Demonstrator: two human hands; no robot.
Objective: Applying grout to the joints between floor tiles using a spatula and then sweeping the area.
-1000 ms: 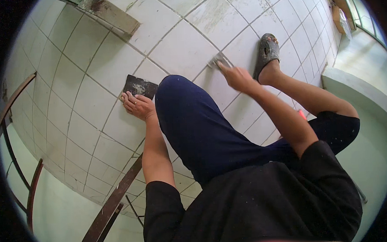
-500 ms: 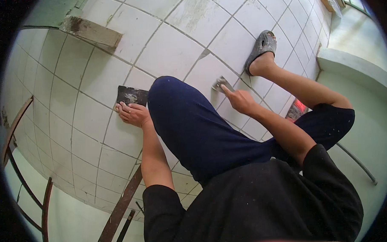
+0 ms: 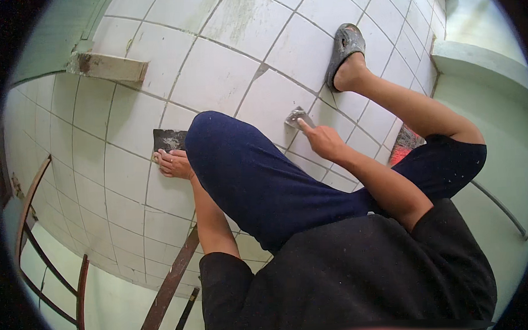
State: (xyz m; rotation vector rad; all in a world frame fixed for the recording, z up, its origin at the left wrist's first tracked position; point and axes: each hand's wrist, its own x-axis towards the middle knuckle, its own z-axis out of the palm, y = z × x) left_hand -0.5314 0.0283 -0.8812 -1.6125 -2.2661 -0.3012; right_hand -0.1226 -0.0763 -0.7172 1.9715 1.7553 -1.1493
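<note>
My left hand (image 3: pixel 174 163) is closed on the near edge of a black rectangular plate (image 3: pixel 168 140) smeared with whitish paste, just left of my bent left knee. The knee hides the right end of this plate. In my right hand (image 3: pixel 326 143) is a small metal scraper (image 3: pixel 298 115), its wide blade spotted with pale paste. The index finger is stretched along the blade, while the other fingers are curled in. The scraper is over the white floor tiles (image 3: pixel 273 98) between my knee and my right foot; whether the blade touches them I cannot tell.
A paste-stained block (image 3: pixel 112 67) juts out at the far left. My right foot wears a grey clog (image 3: pixel 344 53). Brown metal frame bars (image 3: pixel 169 284) stand at the lower left. Something red and grey (image 3: pixel 404 145) lies by my right leg. A pale green ledge (image 3: pixel 481 64) borders the right.
The view has shifted, so the floor sits further left. The scraper has moved slightly nearer to me over the tiles. Both hands keep their hold.
</note>
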